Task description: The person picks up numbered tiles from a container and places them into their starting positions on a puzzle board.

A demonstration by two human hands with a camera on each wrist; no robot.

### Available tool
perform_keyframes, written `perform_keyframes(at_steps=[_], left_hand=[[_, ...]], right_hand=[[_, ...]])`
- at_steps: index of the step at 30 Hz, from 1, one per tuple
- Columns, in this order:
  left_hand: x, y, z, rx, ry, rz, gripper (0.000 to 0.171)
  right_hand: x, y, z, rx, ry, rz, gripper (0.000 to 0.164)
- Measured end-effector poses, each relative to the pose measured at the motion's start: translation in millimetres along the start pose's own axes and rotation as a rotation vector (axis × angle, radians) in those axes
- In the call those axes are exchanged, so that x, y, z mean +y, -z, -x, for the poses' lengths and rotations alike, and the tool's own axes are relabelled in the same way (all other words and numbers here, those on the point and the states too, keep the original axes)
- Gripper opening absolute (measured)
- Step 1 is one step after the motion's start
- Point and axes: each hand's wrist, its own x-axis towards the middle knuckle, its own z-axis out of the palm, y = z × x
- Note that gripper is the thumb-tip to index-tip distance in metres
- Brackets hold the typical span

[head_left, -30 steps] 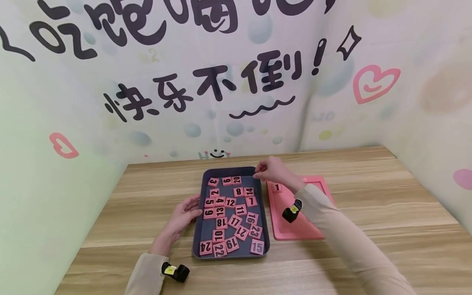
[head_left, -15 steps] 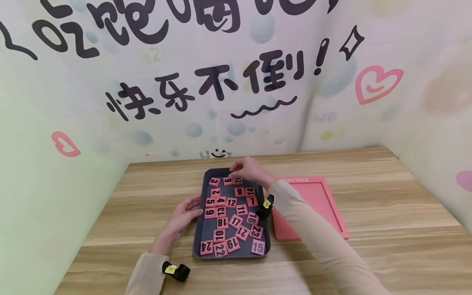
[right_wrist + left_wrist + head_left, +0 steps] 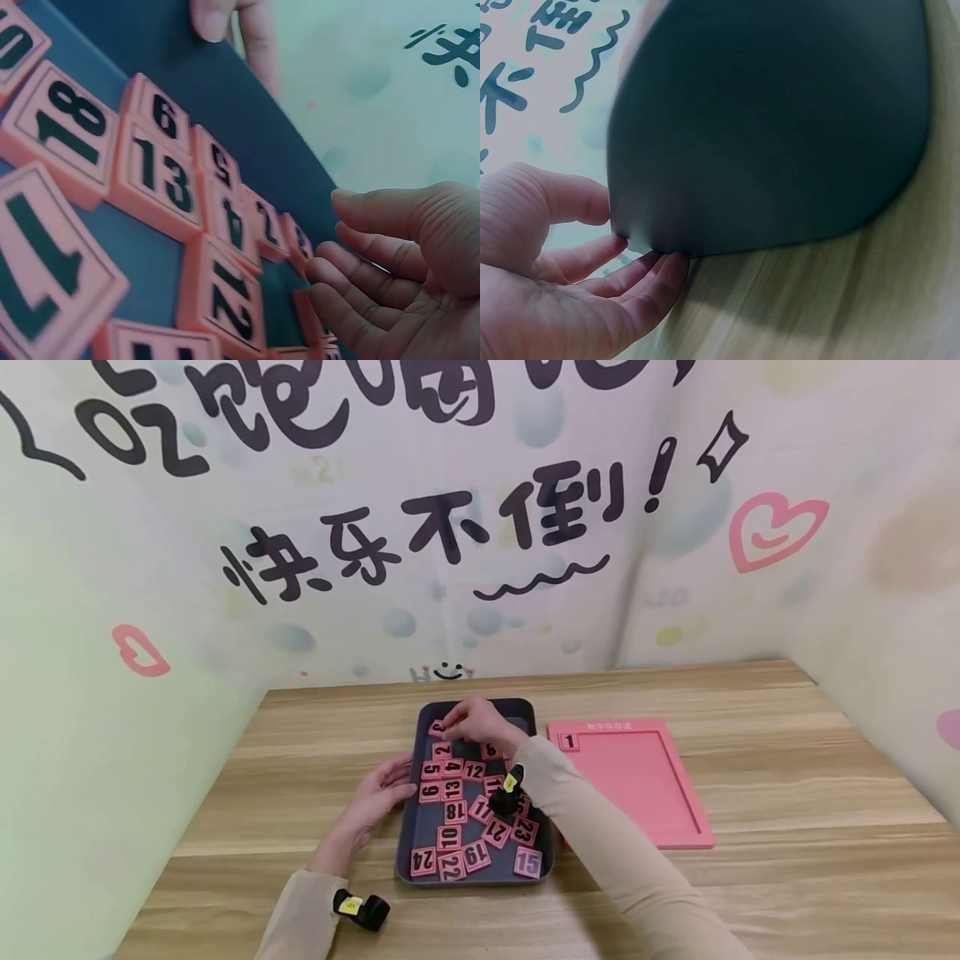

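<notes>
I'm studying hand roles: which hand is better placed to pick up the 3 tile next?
Probably the right hand: it is inside the tray, right beside the 3 tile, while the left hand holds the tray's left wall.

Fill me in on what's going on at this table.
A person is working with numbered tiles, which lie at various angles in a dark tray. Their left hand holds the tray's left edge, while the right hand is at tile 3 near the far left corner; whether it touches the tile is unclear. Beside the tray, a pink board has only tile 1 visible, in its far left corner.
</notes>
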Motion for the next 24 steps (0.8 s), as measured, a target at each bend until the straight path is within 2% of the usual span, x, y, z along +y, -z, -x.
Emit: perform_keyframes(at_steps=[8, 24], left_hand=[[-0.1, 0.1, 0.3, 0.000, -0.014, -0.007, 0.052], [-3.0, 1.9, 0.0, -0.008, -0.020, 0.004, 0.052]], right_hand=[[2, -12, -2, 0.002, -0.033, 0.030, 0.019], [9, -20, -8, -0.025, 0.044, 0.129, 0.022]])
